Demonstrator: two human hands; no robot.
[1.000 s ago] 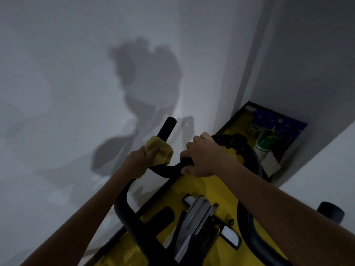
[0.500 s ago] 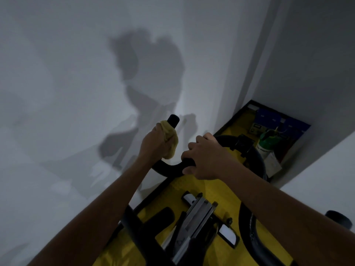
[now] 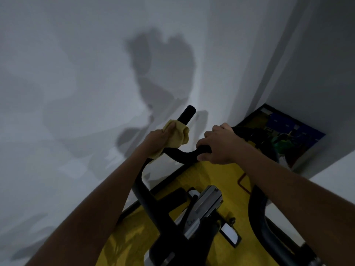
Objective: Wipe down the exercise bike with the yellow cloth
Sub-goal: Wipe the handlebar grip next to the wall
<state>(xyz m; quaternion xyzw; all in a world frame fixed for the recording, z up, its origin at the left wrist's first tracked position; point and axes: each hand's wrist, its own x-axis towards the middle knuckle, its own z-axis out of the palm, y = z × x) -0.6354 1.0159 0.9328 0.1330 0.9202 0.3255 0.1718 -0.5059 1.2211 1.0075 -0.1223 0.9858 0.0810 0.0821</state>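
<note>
Exercise bike (image 3: 172,223), black-framed, fills the lower centre of the head view and stands on a yellow mat (image 3: 217,175) near the corner of two pale walls. The left hand (image 3: 156,140) is closed around the yellow cloth (image 3: 177,136), which is wrapped about the upright left horn of the handlebar (image 3: 182,155); bare black grip shows above the cloth, ending in the rounded horn tip (image 3: 189,110). Half a second earlier the cloth sat just under that tip; it now lies lower, near the bend where the horn meets the crossbar, so the hand has drawn the cloth back down the horn. This reads as one stroke of a repeated up-and-down wipe, with the left horn the only part evidently being treated and the remainder of the bike probably still to do. The right hand (image 3: 221,145) is clamped on the crossbar to the right of the cloth, apparently steadying the bike. Below the handlebar a silver adjustment bracket (image 3: 206,206) catches the light, and the right horn curves out of view. Beyond the handlebar, a blue-and-yellow box of oddments (image 3: 299,129) rests in the corner. Dim light hides any dust or streaks.
</note>
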